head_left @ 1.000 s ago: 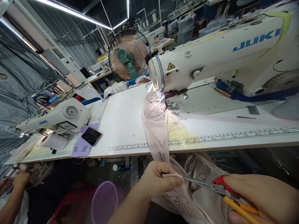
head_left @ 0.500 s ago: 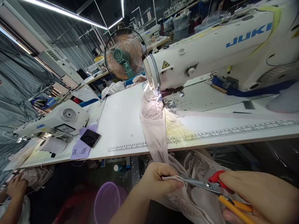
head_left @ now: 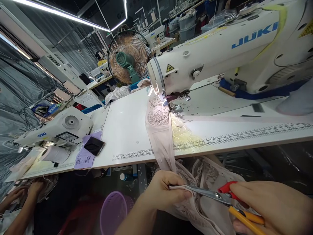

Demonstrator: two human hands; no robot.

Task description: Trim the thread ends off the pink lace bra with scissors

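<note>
My left hand pinches the pale pink edge of a lace bra just below the table's front edge. In my right hand are scissors with red and orange handles. Their blades reach left to the pinched edge, close by my left fingertips; whether the blades are parted is hard to tell. From my hands the fabric hangs down over my lap. Another stretch of lace bra runs up over the table edge to the needle area of the sewing machine, where a lace cup lies under the lit head.
A white table with a printed ruler carries a phone on purple paper. At left are a second sewing machine, a thread cone and a co-worker's hands. A purple basket stands below; a fan is behind.
The view has shifted slightly. The co-worker's hands at far left have moved up and right, near the fabric there. My own hands, the scissors and the bra hold almost the same position.
</note>
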